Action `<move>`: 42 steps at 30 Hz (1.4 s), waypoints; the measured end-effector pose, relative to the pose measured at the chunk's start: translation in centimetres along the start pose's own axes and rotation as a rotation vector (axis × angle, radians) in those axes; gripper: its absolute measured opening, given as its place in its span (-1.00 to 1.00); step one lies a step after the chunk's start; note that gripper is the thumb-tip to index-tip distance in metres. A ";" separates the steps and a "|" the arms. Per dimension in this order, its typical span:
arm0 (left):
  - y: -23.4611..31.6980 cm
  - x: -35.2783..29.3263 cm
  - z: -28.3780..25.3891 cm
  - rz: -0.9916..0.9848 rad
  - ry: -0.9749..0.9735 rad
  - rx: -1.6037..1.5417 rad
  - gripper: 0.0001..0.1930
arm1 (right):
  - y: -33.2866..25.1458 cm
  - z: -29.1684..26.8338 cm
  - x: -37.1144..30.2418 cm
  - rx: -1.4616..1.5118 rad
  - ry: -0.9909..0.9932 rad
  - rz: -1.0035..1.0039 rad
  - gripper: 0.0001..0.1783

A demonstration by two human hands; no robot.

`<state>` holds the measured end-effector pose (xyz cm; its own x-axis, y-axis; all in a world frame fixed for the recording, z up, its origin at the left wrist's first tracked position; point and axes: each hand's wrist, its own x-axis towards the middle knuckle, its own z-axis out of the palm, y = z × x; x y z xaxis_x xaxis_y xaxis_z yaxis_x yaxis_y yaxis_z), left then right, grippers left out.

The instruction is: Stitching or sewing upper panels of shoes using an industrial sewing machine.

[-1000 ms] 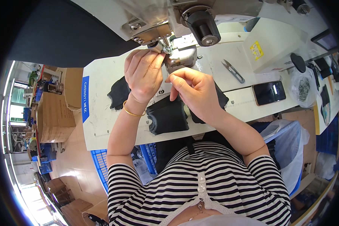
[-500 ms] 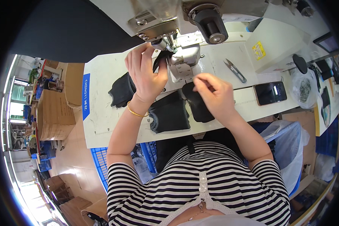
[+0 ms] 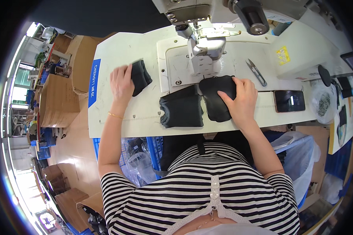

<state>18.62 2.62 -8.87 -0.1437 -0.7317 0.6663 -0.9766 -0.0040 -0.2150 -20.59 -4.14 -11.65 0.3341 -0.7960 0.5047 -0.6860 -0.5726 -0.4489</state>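
Note:
At the left of the white sewing table, my left hand has its fingers curled on the edge of a small folded black fabric piece; the thumb is hard to make out. My right hand grips the right side of another black fabric piece, thumb on top and fingers round its far edge. Between the two hands lies a stack of black fabric pieces with layered, ragged left edges. Behind them stands the sewing machine, with no fabric seen under its needle.
Small thread snips and a dark phone lie to the right. Beyond them hangs a clear plastic bag. Below the table edge are a blue crate and a white-lined bin. Cardboard boxes stand at the left.
My left hand has come away from the needle to the left, onto a black piece. My right hand has opened out and taken hold of the right-hand piece. The whole view has shifted.

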 end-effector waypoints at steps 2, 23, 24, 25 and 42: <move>-0.8 -2.7 -0.7 0.057 -0.252 -0.109 -0.44 | -0.3 -0.2 -0.1 -0.039 0.047 -0.046 -0.33; 18.1 -0.5 -2.8 -0.130 -0.171 -0.742 -0.76 | 0.4 -0.2 0.6 0.008 0.025 0.028 -0.55; 18.1 -0.7 -2.8 -0.112 -0.143 -0.734 -0.77 | 0.3 -0.3 0.6 -0.021 0.054 -0.018 -0.53; 18.1 -0.9 -2.8 -0.094 -0.116 -0.726 -0.79 | 0.2 -0.2 0.5 -0.021 0.050 -0.017 -0.53; 16.1 3.5 -7.2 -0.326 -0.257 -1.321 -0.86 | -1.8 -2.4 1.0 0.633 0.003 0.203 -0.84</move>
<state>1.25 4.86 -4.85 0.0102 -0.9267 0.3757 -0.4066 0.3395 0.8482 -20.57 -3.46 -8.57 0.2359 -0.9001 0.3663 -0.2226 -0.4170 -0.8812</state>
